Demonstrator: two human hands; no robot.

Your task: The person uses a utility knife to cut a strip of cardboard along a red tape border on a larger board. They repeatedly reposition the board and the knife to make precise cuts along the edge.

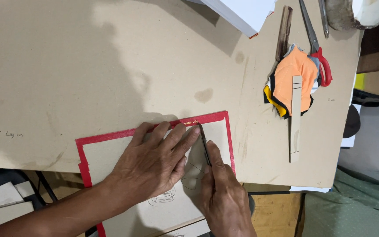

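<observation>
Board (119, 153), brown with a red border, lay at the near edge of the bench (110, 66). The left hand (154, 160) pressed flat on it, fingers spread and holding nothing, fingertips near the top red strip. The right hand (222, 193) was closed around a thin dark tool (204, 145), whose tip met the board just beside the left fingertips. Pen scribbles showed on the board below the hands. Well apart, to the right, lay a pile of cloth scraps (292, 77), a wooden strip (295, 118), red-handled scissors (319, 48) and a comb (284, 31).
</observation>
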